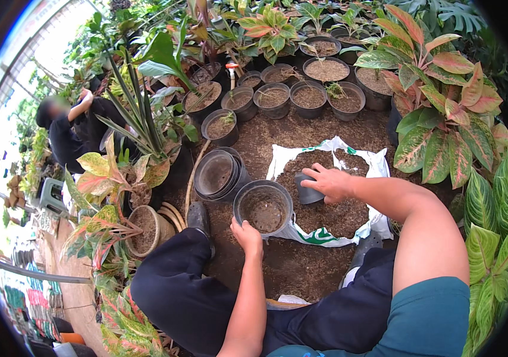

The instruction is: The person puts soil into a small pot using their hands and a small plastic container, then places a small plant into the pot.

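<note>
My left hand (pixel 248 237) grips the near rim and side of a black plastic plant pot (pixel 264 206). The pot is tilted toward me and only some soil residue shows on its bottom. My right hand (pixel 330 182) is closed around a smaller dark grey pot (pixel 306 189), which lies tipped on the potting mix (pixel 347 218). That brown mix fills an opened white sack (pixel 376 167) with green print, spread on the ground between my feet. Left of the held pot, a stack of nested black pots (pixel 216 173) leans on the soil floor.
Several soil-filled pots (pixel 309 99) with small cuttings curve around the far side. A large red-green aglaonema (pixel 454 102) overhangs on the right. At left stand a potted snake plant (pixel 140 107) and a hose (pixel 193 172). Another person (pixel 73 134) sits farther off at left.
</note>
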### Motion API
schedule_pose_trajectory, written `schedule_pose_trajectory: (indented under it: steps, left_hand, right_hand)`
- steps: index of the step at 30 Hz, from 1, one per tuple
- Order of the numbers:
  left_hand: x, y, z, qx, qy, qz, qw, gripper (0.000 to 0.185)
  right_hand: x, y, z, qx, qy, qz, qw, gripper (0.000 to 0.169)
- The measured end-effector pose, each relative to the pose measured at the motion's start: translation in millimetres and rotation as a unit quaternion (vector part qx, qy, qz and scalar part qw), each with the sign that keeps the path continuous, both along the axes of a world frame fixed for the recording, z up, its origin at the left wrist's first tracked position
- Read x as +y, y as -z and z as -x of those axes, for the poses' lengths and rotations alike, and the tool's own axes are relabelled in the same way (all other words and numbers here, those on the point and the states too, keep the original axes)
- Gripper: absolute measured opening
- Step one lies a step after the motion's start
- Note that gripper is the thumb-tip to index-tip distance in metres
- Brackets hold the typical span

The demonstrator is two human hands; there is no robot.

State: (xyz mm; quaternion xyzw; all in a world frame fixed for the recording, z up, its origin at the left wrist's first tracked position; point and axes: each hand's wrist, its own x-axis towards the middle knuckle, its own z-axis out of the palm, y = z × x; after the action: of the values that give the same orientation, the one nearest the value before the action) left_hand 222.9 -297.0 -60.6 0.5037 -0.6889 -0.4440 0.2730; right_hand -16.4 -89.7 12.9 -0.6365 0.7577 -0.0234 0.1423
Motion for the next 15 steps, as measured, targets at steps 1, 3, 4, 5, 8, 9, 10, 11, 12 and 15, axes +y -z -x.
schedule_pose_trajectory:
  steps: [1, 3, 4, 5, 8, 9, 10, 11, 12, 15]
  left_hand:
    - [0, 2, -1, -0.004, -0.009, 0.003, 1.0, 0.047]
    - [0, 4, 0, -0.003, -0.015, 0.014, 1.0, 0.045]
    - [0, 4, 1, 0.001, -0.011, 0.021, 1.0, 0.043]
    - [1, 4, 1, 0.005, -0.008, 0.028, 1.0, 0.041]
    - [-1, -1, 0, -0.01, 0.021, -0.002, 1.0, 0.048]
    - [-2, 1, 0, -0.013, 0.016, 0.005, 1.0, 0.048]
    - [-3, 3, 1, -0.015, 0.01, 0.011, 1.0, 0.048]
    - [-4, 5, 1, -0.017, 0.003, 0.018, 1.0, 0.047]
    - [-6, 9, -2, -0.025, 0.005, 0.031, 0.999, 0.047]
    - [-6, 13, 8, -0.015, 0.02, 0.046, 0.999, 0.046]
  right_hand:
    - [-1, -2, 10, 0.008, -0.028, -0.007, 1.0, 0.095]
    - [-2, -8, 26, 0.012, -0.032, -0.012, 0.999, 0.097]
    - [0, -4, 33, 0.007, 0.017, 0.012, 1.0, 0.098]
    - [2, 4, 40, 0.002, 0.066, 0.035, 0.997, 0.099]
    - [0, 11, 58, -0.034, 0.233, 0.058, 0.97, 0.1]
    - [-5, 14, 60, -0.044, 0.302, 0.046, 0.951, 0.101]
    - [-11, 19, 62, -0.054, 0.368, 0.033, 0.928, 0.102]
    - [-19, 26, 65, -0.063, 0.432, 0.021, 0.9, 0.103]
    - [-28, 36, 71, -0.089, 0.446, -0.009, 0.891, 0.107]
    - [-61, 64, 55, -0.06, 0.493, -0.02, 0.868, 0.11]
